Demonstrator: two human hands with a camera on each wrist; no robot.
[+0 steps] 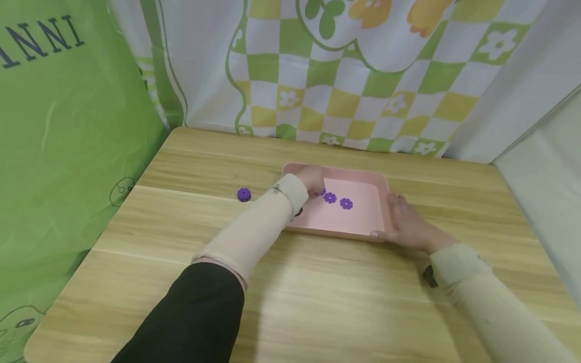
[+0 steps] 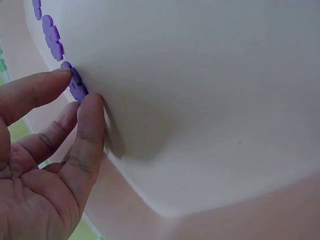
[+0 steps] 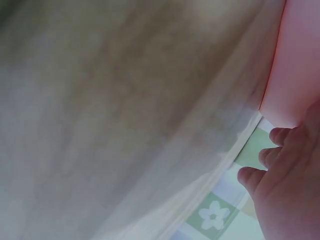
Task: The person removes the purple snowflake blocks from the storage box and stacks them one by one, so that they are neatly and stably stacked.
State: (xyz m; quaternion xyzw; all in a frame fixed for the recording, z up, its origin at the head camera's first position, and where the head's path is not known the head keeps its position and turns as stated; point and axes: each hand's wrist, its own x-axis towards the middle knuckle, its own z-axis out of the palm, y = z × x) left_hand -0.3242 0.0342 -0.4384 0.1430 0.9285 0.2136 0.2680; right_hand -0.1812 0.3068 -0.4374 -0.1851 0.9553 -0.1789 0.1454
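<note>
My left hand [image 1: 312, 179] reaches into a shallow pink tray [image 1: 369, 222]. Thumb and a finger pinch a small purple flower-shaped disc [image 2: 76, 84] at the tray's floor. Two more purple flower-shaped discs, the nearer one [image 1: 330, 197] and the farther one [image 1: 346, 203], lie flat to its right, in a row with it. My right hand [image 1: 410, 224] rests against the tray's front right corner, thumb along the front edge and fingers along the outside of the right wall. Only the fingers and back of this hand [image 3: 290, 185] show in the right wrist view.
A small stack of purple flower-shaped discs [image 1: 244, 194] sits on the wooden table [image 1: 327, 292], left of the tray. A checked green and yellow curtain [image 1: 345, 96] hangs behind the table, a plain green one [image 1: 68, 151] at the left. White fabric [image 1: 544, 186] borders the right side.
</note>
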